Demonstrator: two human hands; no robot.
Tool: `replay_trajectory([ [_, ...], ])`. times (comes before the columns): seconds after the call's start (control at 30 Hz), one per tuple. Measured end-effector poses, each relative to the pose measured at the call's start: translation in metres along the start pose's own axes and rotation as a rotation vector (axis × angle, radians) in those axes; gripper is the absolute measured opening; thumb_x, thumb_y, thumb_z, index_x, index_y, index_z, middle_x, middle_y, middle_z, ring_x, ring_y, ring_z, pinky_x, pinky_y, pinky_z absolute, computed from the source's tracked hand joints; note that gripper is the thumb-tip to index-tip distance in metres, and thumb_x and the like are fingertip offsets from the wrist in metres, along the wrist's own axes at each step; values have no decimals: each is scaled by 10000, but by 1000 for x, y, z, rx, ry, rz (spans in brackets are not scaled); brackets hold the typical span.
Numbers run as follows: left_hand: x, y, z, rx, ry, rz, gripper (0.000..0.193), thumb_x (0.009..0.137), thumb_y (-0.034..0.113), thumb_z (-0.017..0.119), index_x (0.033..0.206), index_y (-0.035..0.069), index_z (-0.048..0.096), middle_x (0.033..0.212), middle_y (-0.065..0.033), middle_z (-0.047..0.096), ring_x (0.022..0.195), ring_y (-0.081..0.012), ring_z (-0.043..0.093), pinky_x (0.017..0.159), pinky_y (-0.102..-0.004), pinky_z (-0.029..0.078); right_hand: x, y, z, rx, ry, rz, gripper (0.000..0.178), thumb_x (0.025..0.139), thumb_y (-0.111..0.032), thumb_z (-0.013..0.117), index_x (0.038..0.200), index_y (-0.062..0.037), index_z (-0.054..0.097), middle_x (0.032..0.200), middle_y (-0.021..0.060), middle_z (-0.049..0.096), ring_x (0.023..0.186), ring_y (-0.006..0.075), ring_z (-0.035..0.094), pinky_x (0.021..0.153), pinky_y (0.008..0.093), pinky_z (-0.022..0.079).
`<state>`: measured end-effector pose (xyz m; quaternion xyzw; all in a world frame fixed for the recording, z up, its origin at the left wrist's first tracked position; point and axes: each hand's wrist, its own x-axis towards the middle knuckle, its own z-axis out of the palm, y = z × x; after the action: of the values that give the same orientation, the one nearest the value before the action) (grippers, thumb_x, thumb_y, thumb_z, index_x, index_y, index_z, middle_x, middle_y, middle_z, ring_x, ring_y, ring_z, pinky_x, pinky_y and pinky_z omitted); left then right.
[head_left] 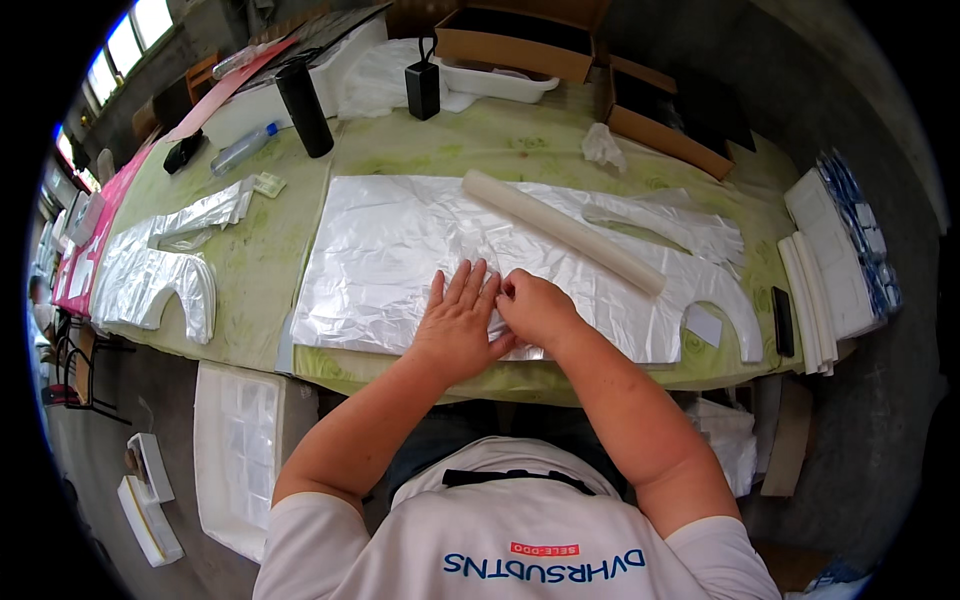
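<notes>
A stack of thin clear plastic sheets (390, 250) lies flat on the green-patterned table (260, 270) in front of me. My left hand (457, 320) rests flat on the near part of the stack, fingers spread. Beside it my right hand (535, 308) has its fingers curled, pinching at the top sheet next to my left fingertips. A long white roll (560, 230) lies slantwise across the sheets beyond my hands. The sheets end in cut-out handle shapes at the right (720, 300).
Another pile of plastic sheets (160, 270) lies to the left. At the back stand a black flask (303, 106), a plastic bottle (240, 148), a small black box (422, 88) and open cardboard boxes (520, 45). White foam pieces (815, 290) are stacked at the right edge.
</notes>
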<state>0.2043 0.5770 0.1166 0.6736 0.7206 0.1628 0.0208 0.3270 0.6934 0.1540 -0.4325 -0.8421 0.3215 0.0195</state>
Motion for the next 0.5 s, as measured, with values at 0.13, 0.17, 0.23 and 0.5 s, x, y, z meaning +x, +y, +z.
replay_trajectory([
  [0.13,3,5,-3,22,-7,-58,927,890,625,604,1549,20,359,1637,-235,273,1547,-384,192,1241,-571,98,-10,5,4,42,81,-52,426,892,-309,648,1228,-58,575,1051,143,737,1004,333,707,871,436,548],
  [0.17,2,6,-4,25,-11,-73,931,886,624,610,1548,19,361,1633,-242,278,1546,-384,194,1239,-579,94,-14,7,4,73,64,-48,423,886,-289,662,1228,-58,570,1034,138,737,989,326,708,863,432,548],
  [0.23,-5,9,-5,48,-13,-104,924,885,608,623,1549,22,360,1631,-242,282,1545,-389,197,1233,-595,87,-21,9,1,134,29,-42,422,873,-250,688,1226,-59,560,1000,127,735,960,312,712,847,425,549],
  [0.5,-60,20,-17,-49,6,59,676,833,253,728,1445,69,508,1557,-125,454,1446,-282,411,1206,-589,193,-89,29,1,481,-170,-136,278,890,-96,706,1133,-29,588,911,54,653,821,129,605,786,293,511],
])
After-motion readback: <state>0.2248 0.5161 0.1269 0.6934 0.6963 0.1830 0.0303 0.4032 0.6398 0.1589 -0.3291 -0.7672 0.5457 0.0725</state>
